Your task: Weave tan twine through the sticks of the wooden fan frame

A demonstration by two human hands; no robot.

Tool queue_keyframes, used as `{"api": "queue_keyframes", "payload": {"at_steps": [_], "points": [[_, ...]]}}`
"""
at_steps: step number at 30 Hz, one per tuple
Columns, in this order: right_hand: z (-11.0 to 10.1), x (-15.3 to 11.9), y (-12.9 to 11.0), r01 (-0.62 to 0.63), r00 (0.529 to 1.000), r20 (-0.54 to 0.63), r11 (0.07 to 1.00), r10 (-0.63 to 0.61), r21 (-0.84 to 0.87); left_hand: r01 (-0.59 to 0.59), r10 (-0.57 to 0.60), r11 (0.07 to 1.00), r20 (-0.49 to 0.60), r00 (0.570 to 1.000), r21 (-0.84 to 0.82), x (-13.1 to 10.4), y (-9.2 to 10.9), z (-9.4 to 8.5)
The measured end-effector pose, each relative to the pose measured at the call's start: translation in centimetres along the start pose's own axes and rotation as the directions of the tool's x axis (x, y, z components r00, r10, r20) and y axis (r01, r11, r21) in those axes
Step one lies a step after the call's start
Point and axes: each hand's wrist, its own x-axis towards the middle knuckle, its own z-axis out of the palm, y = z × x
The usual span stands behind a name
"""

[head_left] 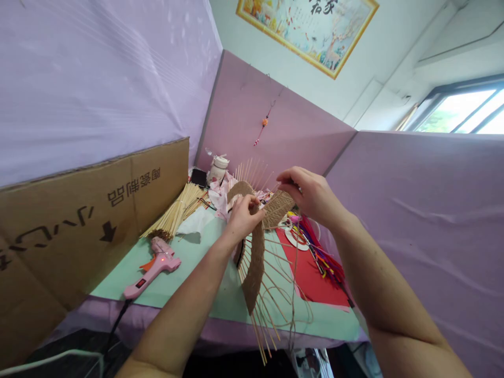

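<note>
A ring-like piece of brown twine woven over thin wooden sticks (pixel 254 268) stands tilted over the table, its bare stick ends fanning outward. My left hand (pixel 244 216) is closed on the upper part of its woven band, thumb and fingers pinched together. At the far right end of the band (pixel 279 209), my right hand (pixel 309 193) has its fingers pressed together on the twine; the fingertips are partly hidden. Loose twine (pixel 293 294) hangs from below my right hand and loops over the table's front edge.
On the left lie a pink glue gun (pixel 155 268) and a bundle of wooden sticks (pixel 177 207), beside a cardboard panel (pixel 98 210). A white jar (pixel 218 169) stands behind. Coloured pipe cleaners (pixel 321 252) and red sheets (pixel 318 286) lie right on the green tabletop (pixel 220 294).
</note>
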Motion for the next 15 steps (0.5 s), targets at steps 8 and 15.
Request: {"api": "queue_keyframes", "payload": {"at_steps": [8,15], "points": [[1.3,1.8,3.3,-0.217,0.963,-0.105,0.943,0.25,0.253,-0.03,0.03,1.0,0.009,1.0,0.002,0.1,-0.1,0.2],[10.8,-0.9,9.0,-0.472,0.8,-0.085,0.711,0.594,0.522,-0.04,0.041,0.999,0.037,0.998,-0.032,0.0,-0.1,0.3]]}}
